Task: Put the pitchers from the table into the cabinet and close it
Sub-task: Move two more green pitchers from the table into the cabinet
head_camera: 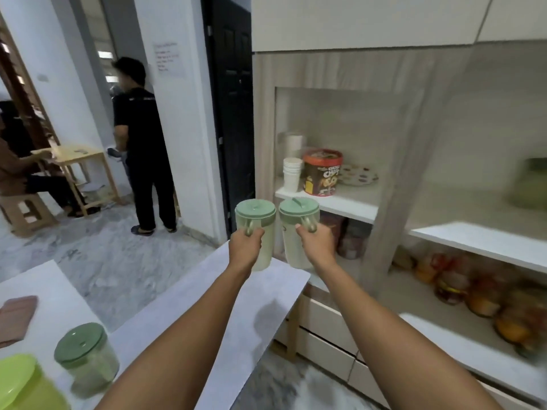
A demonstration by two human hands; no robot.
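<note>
I hold two clear pitchers with pale green lids in the air, side by side, in front of the open cabinet (325, 204). My left hand (245, 247) grips the handle of the left pitcher (255, 213). My right hand (316, 244) grips the handle of the right pitcher (298, 211). Both stay upright, past the far end of the white table (225, 291). A third pitcher with a darker green lid (85, 359) stands on the table at lower left, beside a lime-green lidded container (20, 383).
The cabinet shelf holds stacked paper cups (292, 174), a chocolate tub (322, 173) and a plate. Jars sit on lower shelves at right. A person in black (142, 149) stands by the doorway at left; another sits at a wooden table.
</note>
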